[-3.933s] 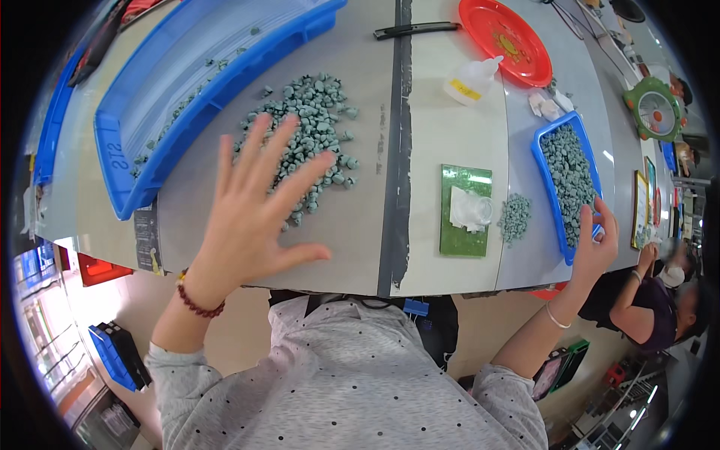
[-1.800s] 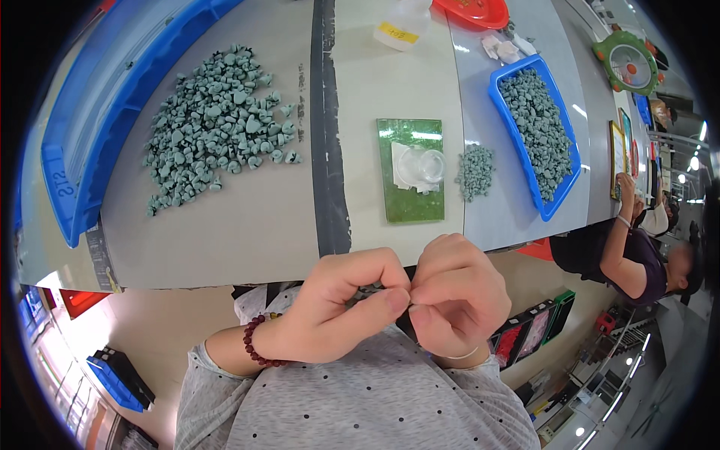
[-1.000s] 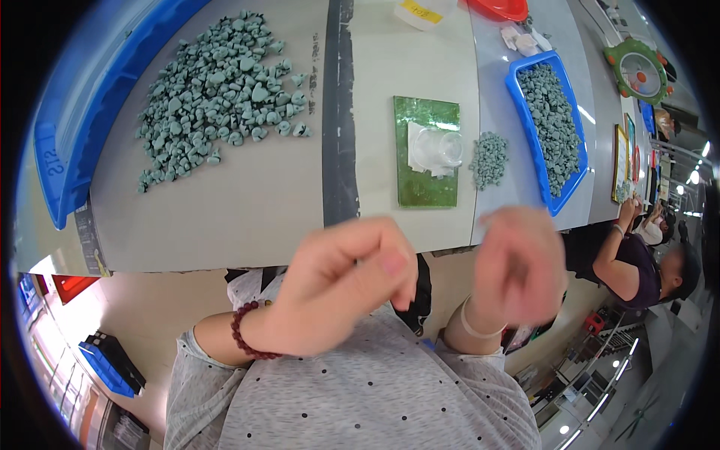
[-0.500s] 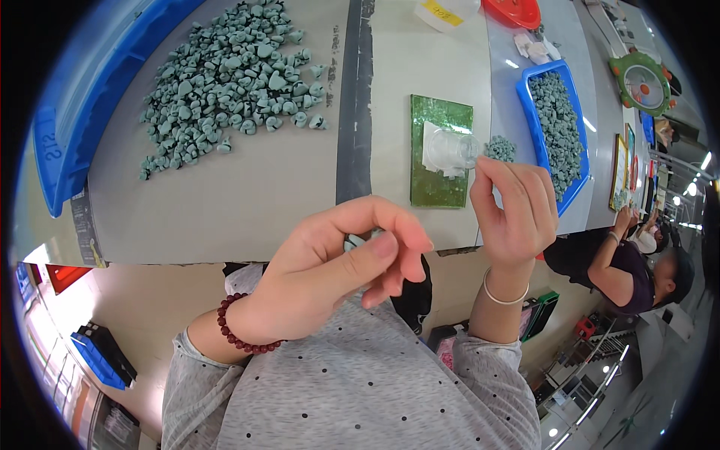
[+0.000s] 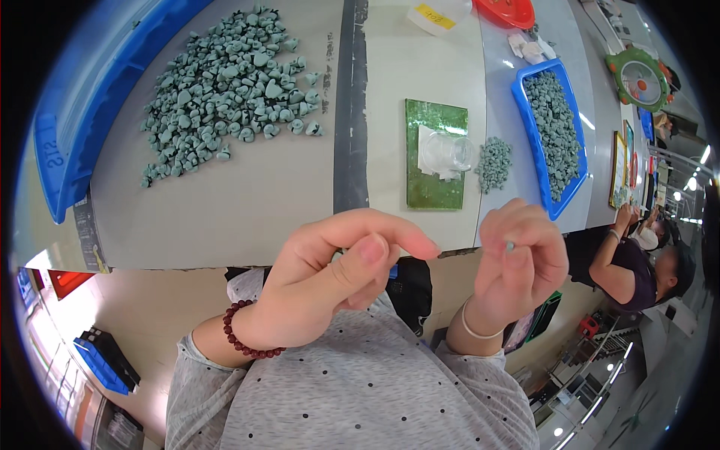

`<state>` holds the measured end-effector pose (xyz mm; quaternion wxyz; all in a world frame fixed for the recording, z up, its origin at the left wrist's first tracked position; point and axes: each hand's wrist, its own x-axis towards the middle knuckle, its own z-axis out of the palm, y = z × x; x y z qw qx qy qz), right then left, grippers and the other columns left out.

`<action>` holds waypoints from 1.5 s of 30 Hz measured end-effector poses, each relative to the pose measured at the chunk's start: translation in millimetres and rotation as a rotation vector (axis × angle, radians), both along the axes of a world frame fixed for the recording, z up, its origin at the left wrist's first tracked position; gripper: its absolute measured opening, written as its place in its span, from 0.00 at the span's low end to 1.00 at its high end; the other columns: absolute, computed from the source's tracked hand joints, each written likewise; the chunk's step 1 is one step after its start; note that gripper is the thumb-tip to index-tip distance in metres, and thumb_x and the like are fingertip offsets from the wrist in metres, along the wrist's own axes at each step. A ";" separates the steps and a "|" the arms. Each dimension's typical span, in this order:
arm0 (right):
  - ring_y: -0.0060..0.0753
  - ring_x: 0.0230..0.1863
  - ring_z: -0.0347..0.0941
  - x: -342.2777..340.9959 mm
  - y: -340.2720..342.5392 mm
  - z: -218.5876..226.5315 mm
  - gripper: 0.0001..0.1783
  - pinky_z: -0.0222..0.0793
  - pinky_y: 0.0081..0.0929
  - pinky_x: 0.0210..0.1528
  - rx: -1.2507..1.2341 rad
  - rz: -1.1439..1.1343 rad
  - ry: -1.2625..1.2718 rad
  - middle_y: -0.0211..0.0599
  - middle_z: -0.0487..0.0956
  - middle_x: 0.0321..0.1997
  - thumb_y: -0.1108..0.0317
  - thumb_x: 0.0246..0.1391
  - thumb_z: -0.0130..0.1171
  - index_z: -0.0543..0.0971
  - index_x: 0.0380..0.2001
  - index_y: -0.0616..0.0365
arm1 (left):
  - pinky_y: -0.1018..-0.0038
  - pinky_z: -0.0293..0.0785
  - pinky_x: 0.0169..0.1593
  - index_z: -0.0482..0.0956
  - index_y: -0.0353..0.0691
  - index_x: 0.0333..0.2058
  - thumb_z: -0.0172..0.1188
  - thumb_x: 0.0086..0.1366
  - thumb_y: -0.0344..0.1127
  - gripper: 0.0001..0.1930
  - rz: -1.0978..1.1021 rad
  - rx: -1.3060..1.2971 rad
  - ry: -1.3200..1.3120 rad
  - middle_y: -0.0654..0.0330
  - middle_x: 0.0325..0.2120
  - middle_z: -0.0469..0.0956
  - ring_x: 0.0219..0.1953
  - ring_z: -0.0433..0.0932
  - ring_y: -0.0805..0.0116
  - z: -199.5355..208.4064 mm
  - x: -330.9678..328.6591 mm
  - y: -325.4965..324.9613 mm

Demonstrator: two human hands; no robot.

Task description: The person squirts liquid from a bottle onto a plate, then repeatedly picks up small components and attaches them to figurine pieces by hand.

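Seemingly, the head view's step is close handwork: the left hand [image 5: 319,274] curls its fingers [image 5: 397,231] round a green stone [image 5: 337,255], and the right hand [image 5: 521,270] pinches a tiny bead [image 5: 510,246], both before the counter [image 5: 247,217]. The next move likely calls for a steady pinch.

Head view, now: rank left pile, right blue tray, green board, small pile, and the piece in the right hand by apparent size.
Largest to smallest:
1. Left pile
2. Right blue tray and green board: too alike to rank
3. Small pile
4. Piece in right hand
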<state>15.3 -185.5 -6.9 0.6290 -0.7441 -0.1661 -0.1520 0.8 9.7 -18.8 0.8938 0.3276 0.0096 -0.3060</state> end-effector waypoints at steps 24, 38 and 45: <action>0.44 0.35 0.76 -18.8 20.0 8.7 0.12 0.70 0.33 0.37 0.176 0.187 0.154 0.52 0.77 0.33 0.85 0.34 0.53 0.75 0.28 0.68 | 0.83 0.70 0.28 0.67 0.38 0.32 0.62 0.53 0.26 0.12 0.165 0.342 -0.603 0.53 0.23 0.76 0.25 0.77 0.71 -0.9 1.1 1.4; 0.42 0.34 0.76 -21.5 12.3 12.8 0.13 0.68 0.32 0.34 0.283 0.239 0.153 0.52 0.77 0.33 0.84 0.32 0.54 0.75 0.28 0.67 | 0.85 0.58 0.18 0.78 0.36 0.30 0.65 0.49 0.23 0.09 0.196 0.140 -0.640 0.61 0.27 0.78 0.15 0.65 0.82 -8.2 -0.3 0.6; 0.42 0.33 0.76 -19.8 13.1 12.0 0.13 0.68 0.32 0.33 0.223 0.213 0.171 0.52 0.77 0.31 0.85 0.32 0.54 0.75 0.28 0.68 | 0.82 0.68 0.20 0.77 0.36 0.30 0.63 0.51 0.23 0.07 0.231 0.302 -0.589 0.55 0.24 0.78 0.18 0.74 0.73 -0.9 0.7 2.0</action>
